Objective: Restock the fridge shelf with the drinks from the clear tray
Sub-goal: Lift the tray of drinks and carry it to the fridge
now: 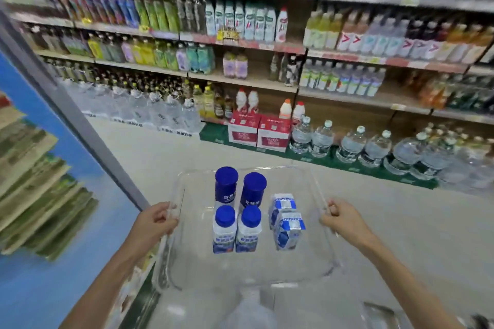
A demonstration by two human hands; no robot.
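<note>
Clear tray [307,262] is held in the air above the shop floor [401,235], level, in front of the person. Contents, counted: 6 drinks, all upright. Two dark blue bottles [226,185] with wide blue caps stand side by side at the far end; two white bottles [224,230] with blue caps stand just in front of them; two small blue-and-white cartons [290,231] stand to the right, one behind the other, touching. White characters show on the dark bottles, but they are too blurred to read; carton print likewise.

Left hand [155,222]: grip clenched on the tray's left rim, fingers curled over the edge. Right hand [340,218]: grip clenched on the right rim, same manner. Both forearms bare.

To the left, a grey-framed glass door [66,104] stands open at an angle. Beyond, store shelves [267,45] carry many rows of bottled drinks. Two red cases [259,132] and large water jugs [311,136] sit at floor level.
</note>
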